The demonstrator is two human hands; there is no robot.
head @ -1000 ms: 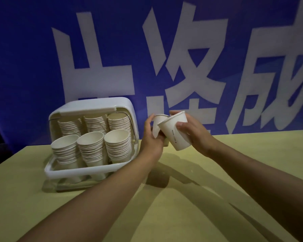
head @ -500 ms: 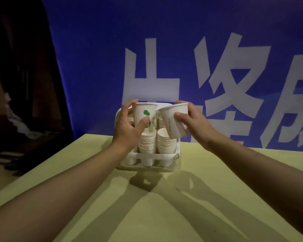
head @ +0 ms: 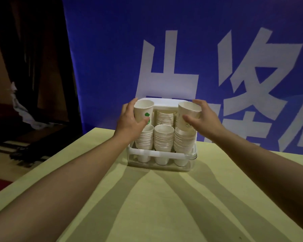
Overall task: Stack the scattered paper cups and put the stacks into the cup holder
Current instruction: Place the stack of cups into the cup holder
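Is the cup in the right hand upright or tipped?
Tipped. The cup in the right hand leans, mouth toward the camera, its base resting in the front right stack of the cup holder.

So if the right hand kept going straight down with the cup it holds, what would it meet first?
Most likely the front right stack in the cup holder. The right hand holds its cup just above that stack, its bottom seemingly at the top rim, though depth is hard to judge.
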